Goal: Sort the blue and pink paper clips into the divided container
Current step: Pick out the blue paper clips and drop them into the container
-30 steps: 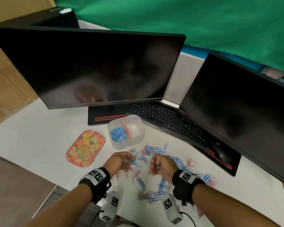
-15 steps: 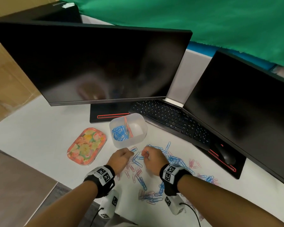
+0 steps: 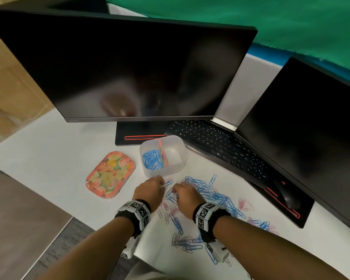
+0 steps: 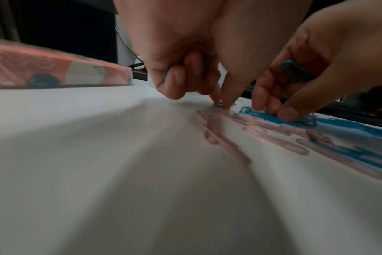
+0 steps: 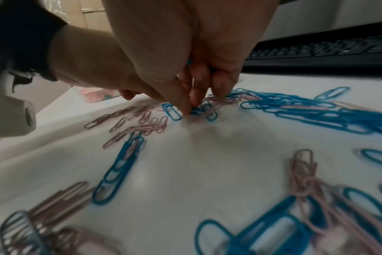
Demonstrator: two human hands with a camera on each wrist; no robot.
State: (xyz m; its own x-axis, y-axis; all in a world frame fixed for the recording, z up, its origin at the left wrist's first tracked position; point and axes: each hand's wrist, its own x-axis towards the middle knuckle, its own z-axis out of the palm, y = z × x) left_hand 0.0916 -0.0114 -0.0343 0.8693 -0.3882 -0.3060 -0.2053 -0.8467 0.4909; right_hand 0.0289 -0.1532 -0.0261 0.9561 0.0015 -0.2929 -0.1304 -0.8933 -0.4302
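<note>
1. wire paper clips, glossy blue [image 3: 214, 196] and pale pink [image 5: 146, 124], lie strewn on the smooth white desk [image 3: 49, 150] just before the translucent divided plastic tub [image 3: 163, 156]
2. left hand [image 3: 150, 190] curls round blue clips, fingertips [image 4: 226, 103] pinching another
3. right hand [image 3: 185, 197] likewise grips blue clips

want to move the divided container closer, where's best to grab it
Pinch the near rim of the divided container from above, thumb outside. It is open-topped and thin-walled, and that edge faces both hands; the keyboard crowds its far right side.
</note>
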